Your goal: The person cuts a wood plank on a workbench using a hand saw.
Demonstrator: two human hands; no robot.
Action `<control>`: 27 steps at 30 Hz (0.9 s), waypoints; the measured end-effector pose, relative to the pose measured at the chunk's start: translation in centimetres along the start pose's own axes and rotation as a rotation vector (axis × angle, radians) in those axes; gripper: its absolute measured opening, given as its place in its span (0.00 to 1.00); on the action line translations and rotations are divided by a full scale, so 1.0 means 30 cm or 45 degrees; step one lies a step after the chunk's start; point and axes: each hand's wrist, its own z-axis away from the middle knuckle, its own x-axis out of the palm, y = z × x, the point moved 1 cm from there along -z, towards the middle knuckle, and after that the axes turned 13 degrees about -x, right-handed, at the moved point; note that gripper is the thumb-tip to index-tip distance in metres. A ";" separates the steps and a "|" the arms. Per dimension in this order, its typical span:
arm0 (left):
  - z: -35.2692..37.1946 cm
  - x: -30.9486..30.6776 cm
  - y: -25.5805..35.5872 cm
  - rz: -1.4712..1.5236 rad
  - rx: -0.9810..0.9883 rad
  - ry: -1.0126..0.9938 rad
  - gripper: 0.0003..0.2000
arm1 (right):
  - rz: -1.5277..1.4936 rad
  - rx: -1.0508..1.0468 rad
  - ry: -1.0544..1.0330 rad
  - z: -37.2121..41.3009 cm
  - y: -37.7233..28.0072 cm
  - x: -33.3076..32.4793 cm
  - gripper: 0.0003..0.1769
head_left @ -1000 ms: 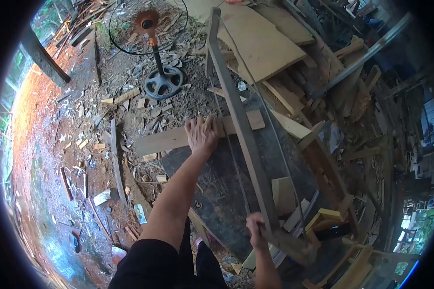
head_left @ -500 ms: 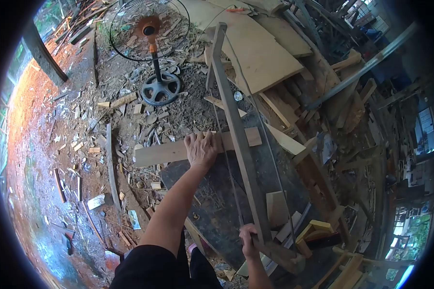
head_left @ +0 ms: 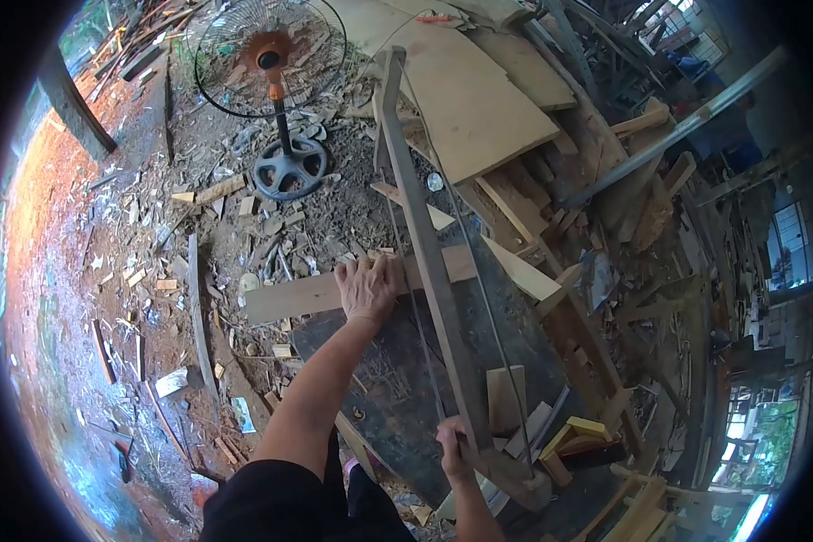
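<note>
I see my left hand (head_left: 368, 287) palm down on the board (head_left: 298, 298), its fingers bent at the far edge. My right hand (head_left: 453, 445) is closed around the near end of the saw (head_left: 436, 280), whose long frame slants away from me across the board, to the right of my left hand. The board lies across the far part of the dark worktop (head_left: 388, 361), its left end jutting past the edge. A pale block (head_left: 505, 399) sits right of the saw's beam. Beyond the board I see a fan (head_left: 268, 60) standing on the littered ground (head_left: 217, 217), with broad sheets (head_left: 479, 99) to its right.
</note>
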 end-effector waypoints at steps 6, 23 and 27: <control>-0.010 -0.027 0.010 -0.025 -0.042 -0.229 0.11 | 0.477 -0.004 -0.039 -0.165 0.122 0.116 0.11; -0.009 0.008 0.000 -0.065 0.031 -0.106 0.10 | -0.060 0.437 0.081 -0.243 -0.078 0.110 0.11; -0.030 0.017 0.003 -0.036 0.012 -0.130 0.11 | -0.414 0.526 0.069 -0.043 -0.021 0.032 0.11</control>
